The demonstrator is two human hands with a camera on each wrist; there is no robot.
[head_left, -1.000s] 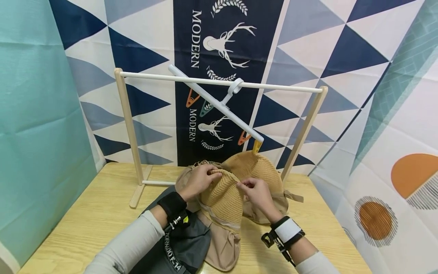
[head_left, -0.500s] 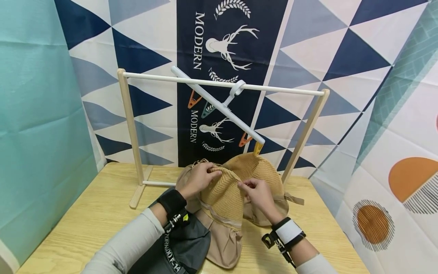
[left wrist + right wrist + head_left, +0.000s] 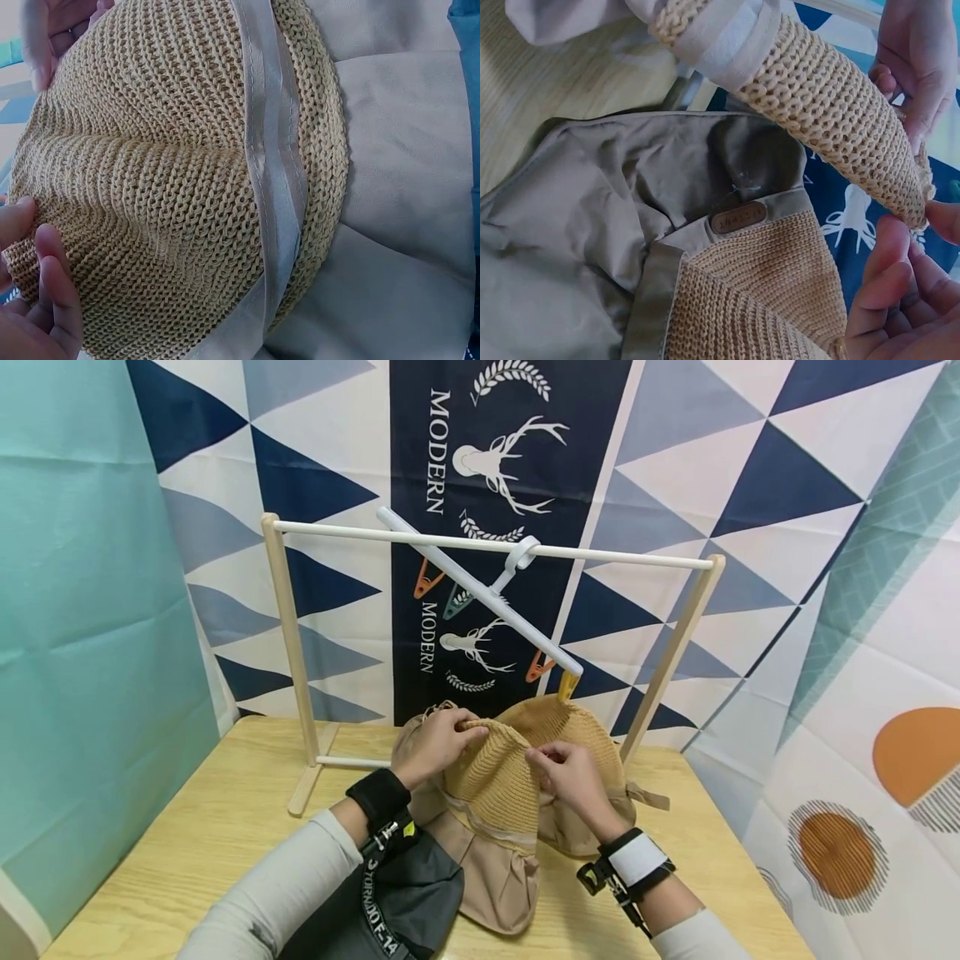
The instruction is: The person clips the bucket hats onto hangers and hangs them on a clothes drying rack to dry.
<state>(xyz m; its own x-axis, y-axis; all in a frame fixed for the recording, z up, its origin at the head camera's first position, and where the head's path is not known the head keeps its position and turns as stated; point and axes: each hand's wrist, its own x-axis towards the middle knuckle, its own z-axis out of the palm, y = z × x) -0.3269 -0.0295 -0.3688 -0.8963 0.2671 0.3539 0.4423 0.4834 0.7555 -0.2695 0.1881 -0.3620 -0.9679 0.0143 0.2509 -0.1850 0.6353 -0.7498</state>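
Observation:
Between both hands a straw-knit sun hat (image 3: 491,781) with a beige cloth brim is held up by its crown edge. My left hand (image 3: 437,745) pinches that edge on the left. On the right, the thumb and fingers of my right hand (image 3: 573,775) pinch it. The left wrist view shows the knit crown (image 3: 165,172) with a pale inner band. Behind it, a second straw-knit hat (image 3: 592,739) hangs from a yellow clip (image 3: 567,685) on the pale hanger (image 3: 480,589). Its brown label (image 3: 739,218) shows in the right wrist view.
A dark grey cap (image 3: 420,881) with lettering lies under my left forearm. The wooden rack (image 3: 291,635) carries the hanger on its white rod (image 3: 615,557). Orange clips (image 3: 427,581) and a green clip (image 3: 457,602) hang from the hanger. Beige cloth (image 3: 408,743) lies behind my left hand.
Both hands shift slightly to the right, keeping their pinch on the sun hat. Its brim has risen a little off the front of the table. The hanging hat stays put.

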